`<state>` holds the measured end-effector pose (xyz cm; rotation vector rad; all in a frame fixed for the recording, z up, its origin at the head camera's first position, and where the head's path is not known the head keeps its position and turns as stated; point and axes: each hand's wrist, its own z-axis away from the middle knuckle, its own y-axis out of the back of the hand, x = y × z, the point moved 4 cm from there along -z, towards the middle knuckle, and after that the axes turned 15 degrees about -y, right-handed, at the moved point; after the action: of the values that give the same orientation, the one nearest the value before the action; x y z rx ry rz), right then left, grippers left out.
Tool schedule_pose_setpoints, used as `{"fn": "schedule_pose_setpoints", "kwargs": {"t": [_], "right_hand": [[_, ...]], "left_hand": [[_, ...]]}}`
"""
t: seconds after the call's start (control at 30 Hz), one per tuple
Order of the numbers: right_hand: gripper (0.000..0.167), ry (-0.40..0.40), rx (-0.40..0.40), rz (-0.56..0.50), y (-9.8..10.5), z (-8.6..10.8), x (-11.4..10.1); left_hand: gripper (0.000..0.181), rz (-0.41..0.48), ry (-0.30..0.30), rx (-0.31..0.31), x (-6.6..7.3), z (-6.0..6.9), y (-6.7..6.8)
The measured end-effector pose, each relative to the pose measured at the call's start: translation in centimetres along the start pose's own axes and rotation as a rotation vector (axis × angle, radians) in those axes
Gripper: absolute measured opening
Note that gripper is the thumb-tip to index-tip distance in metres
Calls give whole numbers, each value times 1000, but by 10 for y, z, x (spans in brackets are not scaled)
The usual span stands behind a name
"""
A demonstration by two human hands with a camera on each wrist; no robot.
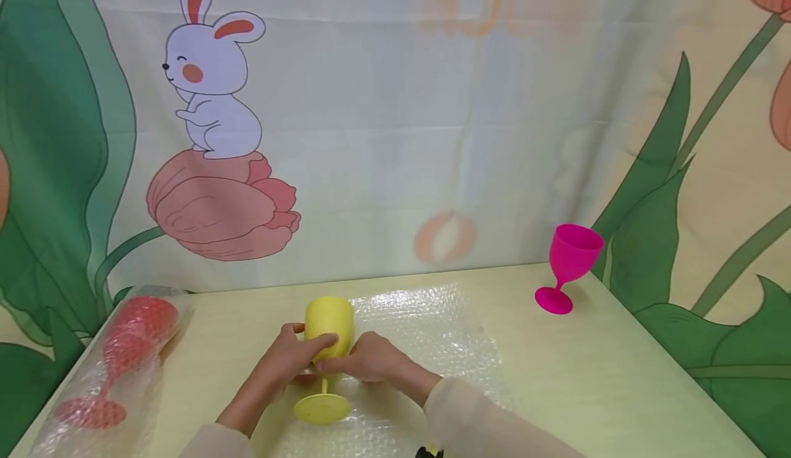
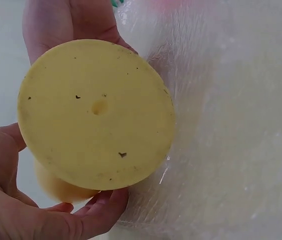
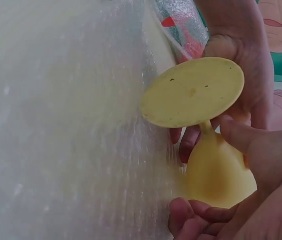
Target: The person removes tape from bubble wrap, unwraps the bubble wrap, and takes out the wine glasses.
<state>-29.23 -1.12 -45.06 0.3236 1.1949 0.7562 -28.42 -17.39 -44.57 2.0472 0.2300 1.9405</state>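
A yellow plastic goblet (image 1: 329,314) is held in both hands above a sheet of bubble wrap (image 1: 432,321). My left hand (image 1: 299,355) grips the bowl from the left, its thumb across the front. From the right, my right hand (image 1: 377,358) pinches the lower bowl near the stem, fingers curled behind it. The goblet's round foot (image 2: 98,115) faces the left wrist camera, small dark marks on its underside. In the right wrist view the foot tilts over the bowl (image 3: 220,172), and both hands touch the goblet.
A red goblet (image 1: 111,362) lies wrapped in bubble wrap at the table's left side. A magenta goblet (image 1: 575,252) stands upright at the back right. Behind the table (image 1: 593,375) hangs a printed cloth (image 1: 371,101) with a rabbit and tulips. A small black object (image 1: 429,452) shows at the bottom edge.
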Motion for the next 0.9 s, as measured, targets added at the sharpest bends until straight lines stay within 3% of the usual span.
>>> {"fn": "schedule_pose_setpoints", "kwargs": {"t": [0.1, 0.23, 0.47, 0.67, 0.9], "right_hand": [[54, 21, 15, 2, -3, 0, -3], [47, 23, -23, -50, -7, 1, -5], [36, -63, -97, -219, -15, 1, -6], [29, -108, -109, -286, -21, -1, -5], [25, -144, -151, -375, -27, -3, -5]], "left_hand": [[92, 4, 10, 0, -2, 0, 1], [92, 15, 18, -5, -3, 1, 2], [90, 47, 14, -24, -4, 2, 4], [51, 140, 15, -33, -7, 2, 5], [46, 193, 23, -17, -11, 4, 7]]}}
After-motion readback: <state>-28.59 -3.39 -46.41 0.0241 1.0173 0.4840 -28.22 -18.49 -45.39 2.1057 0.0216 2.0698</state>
